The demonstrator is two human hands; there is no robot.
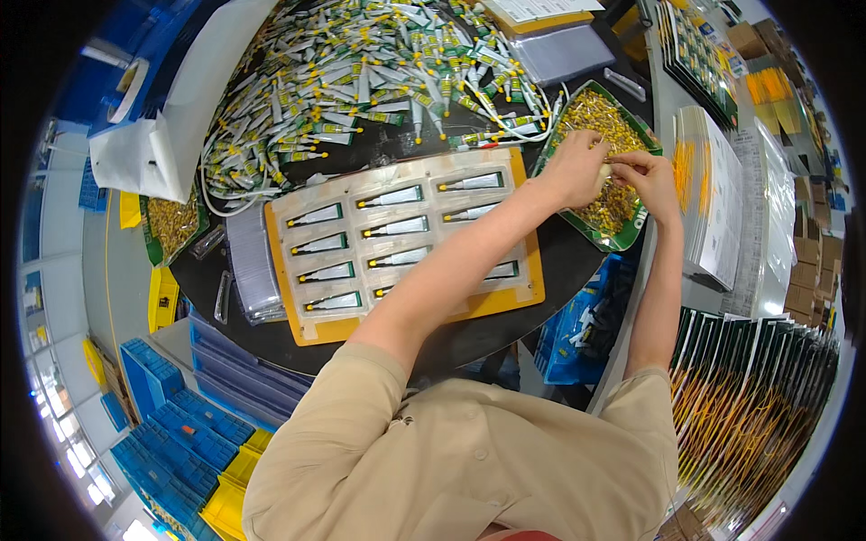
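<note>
My left hand (577,169) is over the green tray (657,135) at the right of the black table, its fingers curled together. Close beside it my right hand (653,183) bends in with its fingertips pinched. The two hands nearly meet, and whatever small thing they hold is hidden. Many small yellow-and-clear pieces (603,115) fill the tray under them. My left forearm crosses a clear blister sheet (348,245) on an orange-yellow board (302,332). Rows of small glue-like tubes (390,197) with yellow tips lie in its pockets, some covered by the arm.
A large heap of similar tubes (361,81) covers the table's far side, with a white cord beside it. Clear plastic sheets (253,270) are stacked left of the board. Printed cards (708,189) stand at right; blue crates (180,442) are at lower left.
</note>
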